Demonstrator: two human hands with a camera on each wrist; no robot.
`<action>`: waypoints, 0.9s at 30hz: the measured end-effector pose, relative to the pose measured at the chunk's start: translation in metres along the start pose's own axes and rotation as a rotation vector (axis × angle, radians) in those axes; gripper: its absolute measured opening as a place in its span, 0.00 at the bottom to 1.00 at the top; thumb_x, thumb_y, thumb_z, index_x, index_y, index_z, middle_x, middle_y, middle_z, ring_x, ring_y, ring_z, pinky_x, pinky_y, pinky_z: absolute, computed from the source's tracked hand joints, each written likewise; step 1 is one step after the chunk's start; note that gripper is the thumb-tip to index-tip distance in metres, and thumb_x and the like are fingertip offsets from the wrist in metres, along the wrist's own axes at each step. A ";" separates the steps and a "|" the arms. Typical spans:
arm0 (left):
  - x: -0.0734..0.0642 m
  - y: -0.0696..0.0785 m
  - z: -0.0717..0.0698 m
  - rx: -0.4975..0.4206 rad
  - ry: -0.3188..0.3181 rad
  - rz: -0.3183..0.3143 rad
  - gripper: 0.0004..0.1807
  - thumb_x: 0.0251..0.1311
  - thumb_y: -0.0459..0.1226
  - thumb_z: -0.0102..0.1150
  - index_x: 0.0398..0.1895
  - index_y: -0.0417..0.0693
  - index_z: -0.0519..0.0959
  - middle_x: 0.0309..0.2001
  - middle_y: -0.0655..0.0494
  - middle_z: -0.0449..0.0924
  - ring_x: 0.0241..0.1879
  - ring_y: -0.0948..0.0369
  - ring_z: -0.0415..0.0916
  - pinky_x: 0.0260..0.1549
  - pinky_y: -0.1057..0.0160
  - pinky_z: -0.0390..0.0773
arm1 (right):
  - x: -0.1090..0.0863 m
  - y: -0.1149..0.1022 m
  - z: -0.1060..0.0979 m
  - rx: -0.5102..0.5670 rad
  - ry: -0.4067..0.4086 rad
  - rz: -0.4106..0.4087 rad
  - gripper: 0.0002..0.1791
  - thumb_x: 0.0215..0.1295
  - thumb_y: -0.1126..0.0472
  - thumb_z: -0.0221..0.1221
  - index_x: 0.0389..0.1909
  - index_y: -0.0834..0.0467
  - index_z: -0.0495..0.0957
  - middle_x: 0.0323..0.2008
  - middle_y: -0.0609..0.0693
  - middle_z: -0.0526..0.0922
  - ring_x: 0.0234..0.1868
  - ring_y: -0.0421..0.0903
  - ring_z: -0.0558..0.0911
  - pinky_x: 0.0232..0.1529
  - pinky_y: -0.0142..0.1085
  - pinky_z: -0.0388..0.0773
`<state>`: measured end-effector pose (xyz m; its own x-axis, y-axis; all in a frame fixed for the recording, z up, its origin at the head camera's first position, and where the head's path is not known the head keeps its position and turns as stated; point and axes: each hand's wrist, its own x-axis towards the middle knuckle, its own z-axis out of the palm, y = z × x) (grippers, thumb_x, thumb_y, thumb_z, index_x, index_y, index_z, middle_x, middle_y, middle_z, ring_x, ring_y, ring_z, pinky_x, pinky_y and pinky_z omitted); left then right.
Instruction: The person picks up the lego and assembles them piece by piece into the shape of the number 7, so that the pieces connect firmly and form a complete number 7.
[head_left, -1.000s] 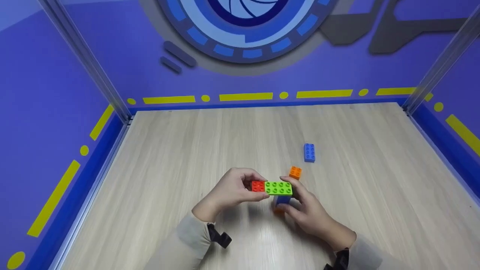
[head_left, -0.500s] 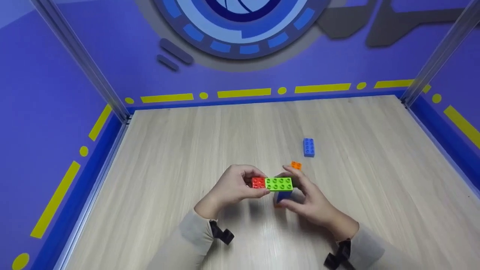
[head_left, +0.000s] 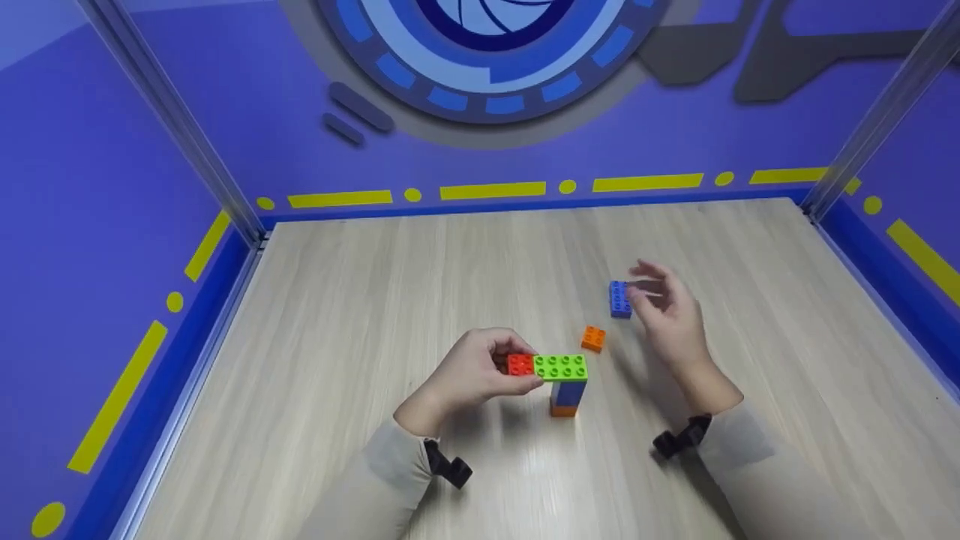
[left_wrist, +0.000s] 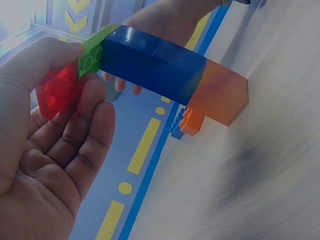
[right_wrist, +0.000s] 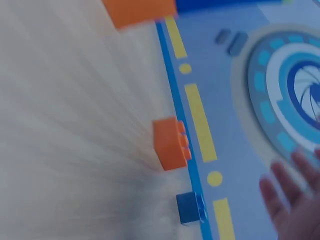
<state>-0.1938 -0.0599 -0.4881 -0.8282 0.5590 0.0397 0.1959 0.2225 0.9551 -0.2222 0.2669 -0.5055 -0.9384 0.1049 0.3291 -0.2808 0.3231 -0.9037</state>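
Observation:
A toy brick tower stands on the table: an orange brick (head_left: pixel 564 411) at the bottom, blue bricks (left_wrist: pixel 150 62) above it, and a green eight-stud brick (head_left: pixel 560 367) across the top, jutting left. At its left end is a red brick (head_left: pixel 520 365); how the two join is partly hidden by fingers. My left hand (head_left: pixel 480 371) pinches the red brick and the green brick's end between thumb and fingers. My right hand (head_left: pixel 671 319), fingers loosely spread and holding nothing, hovers just right of a loose blue brick (head_left: pixel 619 300); contact cannot be told.
A loose orange four-stud brick (head_left: pixel 593 338) lies on the wooden table (head_left: pixel 360 300) between the tower and the loose blue brick. Purple-blue panels (head_left: pixel 225 135) with yellow markings wall in the table at the back and sides.
My right hand has left the tower and moved away, up and right, to beside the loose blue brick. My left hand keeps its grip and the tower stays in place.

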 end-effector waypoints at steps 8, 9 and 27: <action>-0.001 -0.004 0.001 -0.003 0.008 -0.024 0.14 0.63 0.36 0.82 0.50 0.48 0.91 0.44 0.56 0.92 0.42 0.65 0.85 0.42 0.71 0.86 | 0.033 0.021 -0.001 -0.050 0.175 0.272 0.33 0.81 0.62 0.64 0.82 0.62 0.68 0.78 0.60 0.74 0.67 0.52 0.77 0.54 0.23 0.76; -0.001 -0.004 0.001 -0.004 0.010 -0.023 0.14 0.63 0.36 0.82 0.51 0.48 0.91 0.44 0.56 0.92 0.42 0.65 0.85 0.42 0.71 0.86 | 0.034 0.024 -0.001 -0.068 0.178 0.292 0.34 0.80 0.62 0.65 0.83 0.62 0.67 0.78 0.60 0.74 0.66 0.53 0.77 0.53 0.24 0.76; 0.003 -0.004 -0.006 0.062 0.080 -0.041 0.18 0.64 0.38 0.83 0.55 0.47 0.91 0.44 0.56 0.94 0.41 0.67 0.86 0.41 0.72 0.84 | 0.026 0.050 0.010 -0.539 -0.042 0.373 0.40 0.72 0.43 0.75 0.72 0.66 0.79 0.65 0.67 0.86 0.65 0.64 0.84 0.71 0.59 0.81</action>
<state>-0.2005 -0.0635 -0.4896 -0.8750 0.4833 0.0270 0.1912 0.2939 0.9365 -0.2621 0.2760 -0.5447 -0.9636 0.2673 -0.0006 0.1944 0.6993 -0.6879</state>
